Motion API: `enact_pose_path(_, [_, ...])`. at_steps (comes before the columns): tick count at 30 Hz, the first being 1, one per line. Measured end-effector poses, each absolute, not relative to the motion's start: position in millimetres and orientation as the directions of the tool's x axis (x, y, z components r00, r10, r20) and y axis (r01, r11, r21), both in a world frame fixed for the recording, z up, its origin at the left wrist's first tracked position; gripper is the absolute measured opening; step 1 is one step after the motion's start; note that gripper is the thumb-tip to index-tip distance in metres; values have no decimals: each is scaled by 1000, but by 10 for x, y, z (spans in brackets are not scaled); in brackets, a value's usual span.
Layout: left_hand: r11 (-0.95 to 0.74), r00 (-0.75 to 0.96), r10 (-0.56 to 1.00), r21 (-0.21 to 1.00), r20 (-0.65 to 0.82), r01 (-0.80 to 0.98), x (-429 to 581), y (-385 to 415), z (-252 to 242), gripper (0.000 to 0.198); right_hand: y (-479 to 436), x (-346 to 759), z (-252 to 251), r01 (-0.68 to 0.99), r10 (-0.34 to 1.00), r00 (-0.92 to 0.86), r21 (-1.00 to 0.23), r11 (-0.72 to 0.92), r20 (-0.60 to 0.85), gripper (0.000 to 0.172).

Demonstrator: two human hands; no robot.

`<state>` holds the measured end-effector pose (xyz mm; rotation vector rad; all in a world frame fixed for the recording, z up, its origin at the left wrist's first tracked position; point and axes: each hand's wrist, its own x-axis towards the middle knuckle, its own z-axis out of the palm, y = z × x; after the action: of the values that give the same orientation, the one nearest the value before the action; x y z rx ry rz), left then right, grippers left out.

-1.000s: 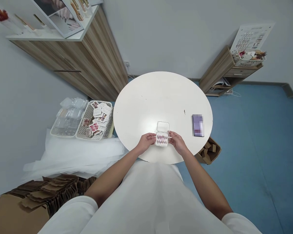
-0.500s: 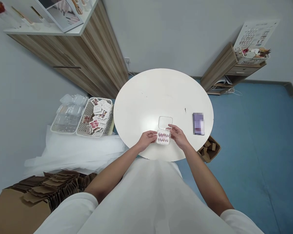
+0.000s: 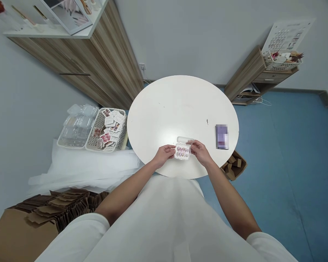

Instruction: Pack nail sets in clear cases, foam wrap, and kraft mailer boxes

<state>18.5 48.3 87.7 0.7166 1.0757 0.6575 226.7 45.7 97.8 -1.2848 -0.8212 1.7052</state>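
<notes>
A small clear plastic case (image 3: pixel 183 150) with rows of pink press-on nails rests at the near edge of the round white table (image 3: pixel 177 105). Its hinged lid stands partly raised over the tray. My left hand (image 3: pixel 163 154) pinches the case's left side. My right hand (image 3: pixel 200 153) holds the right side, with fingertips on the lid's edge. Both hands are closed on the case.
A purple card (image 3: pixel 222 136) lies on the table's right side. Left of the table sit a white basket of nail cards (image 3: pixel 107 129) and a tray of clear cases (image 3: pixel 75 127). Flat cardboard boxes (image 3: pixel 57 207) are stacked near left; a carton (image 3: pixel 233 165) stands under the table's right edge.
The lid, lying open flat behind the tray a second ago, has swung up and forward over the nails. My right fingers shifted from the tray's side up to the lid.
</notes>
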Motion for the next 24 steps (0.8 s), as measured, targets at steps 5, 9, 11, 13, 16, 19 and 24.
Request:
enact_pose_path(5, [615, 326, 772, 770, -545, -170, 186, 472, 861, 37, 426, 2237, 987, -248, 902, -128, -867, -432, -412, 23])
enact_pose_path(9, [624, 332, 768, 758, -548, -192, 187, 467, 874, 37, 403, 2225, 990, -235, 895, -119, -863, -446, -430, 24])
enact_pose_path(11, [630, 337, 763, 750, -551, -202, 186, 465, 887, 37, 394, 2221, 986, -252, 892, -121, -856, -452, -435, 24])
enact_pose_path(13, [635, 339, 761, 742, -553, -214, 187, 463, 895, 36, 380, 2217, 985, -284, 892, -129, -846, -451, -433, 24])
enact_pose_path(16, [635, 330, 763, 739, -556, -225, 191, 463, 890, 37, 339, 2210, 1000, -347, 893, -127, -824, -448, -432, 33])
enact_pose_path(19, [626, 301, 774, 743, -556, -237, 205, 468, 875, 39, 279, 2203, 1020, -321, 867, -121, -808, -494, -483, 43])
enact_pose_path(24, [621, 298, 777, 751, -554, -222, 237, 478, 876, 35, 217, 2199, 1024, -205, 842, -49, -820, -534, -537, 47])
